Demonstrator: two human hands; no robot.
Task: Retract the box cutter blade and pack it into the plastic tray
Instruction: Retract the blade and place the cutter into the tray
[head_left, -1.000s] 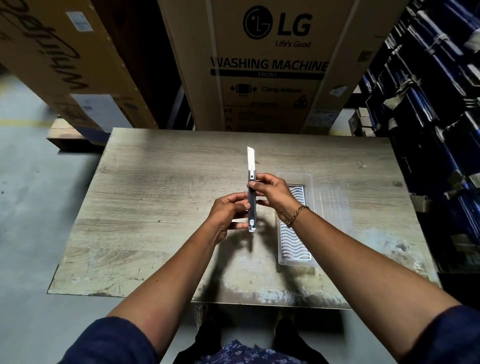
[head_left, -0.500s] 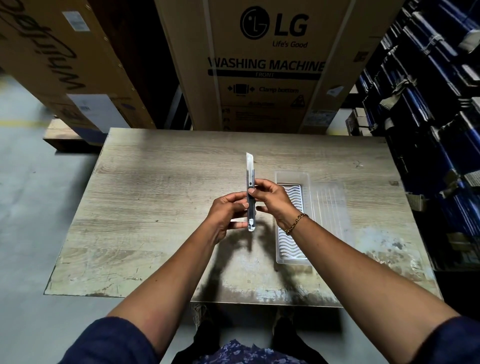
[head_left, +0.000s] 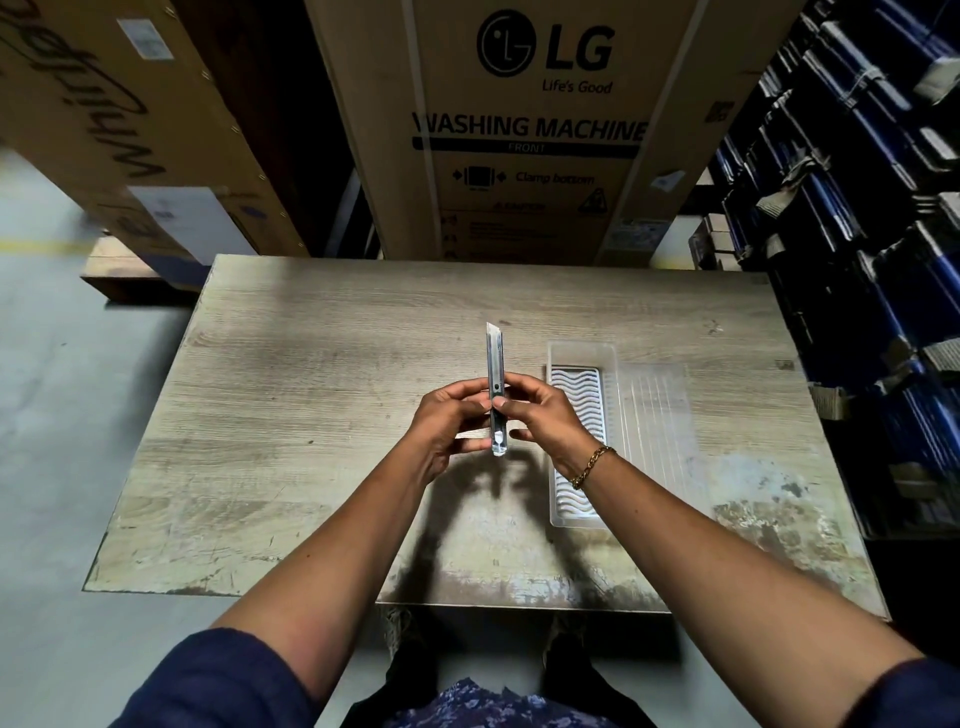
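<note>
A slim silver box cutter (head_left: 495, 364) is held upright above the middle of the wooden table (head_left: 322, 395), tip pointing away from me. A short slanted piece of blade shows at its far end. My left hand (head_left: 447, 423) grips the lower handle from the left. My right hand (head_left: 543, 415) pinches the handle from the right, thumb on its front face. The clear plastic tray (head_left: 582, 353), with a wavy ribbed insert, lies flat on the table just right of my right hand; my right wrist covers part of it.
A clear ribbed lid (head_left: 657, 415) lies beside the tray on its right. A large LG washing machine carton (head_left: 519, 130) stands behind the table, another carton (head_left: 104, 119) at the back left. Dark blue stacked goods (head_left: 872, 260) line the right side.
The exposed blade has become shorter over the three frames. Both hands keep their hold on the cutter, which has hardly moved.
</note>
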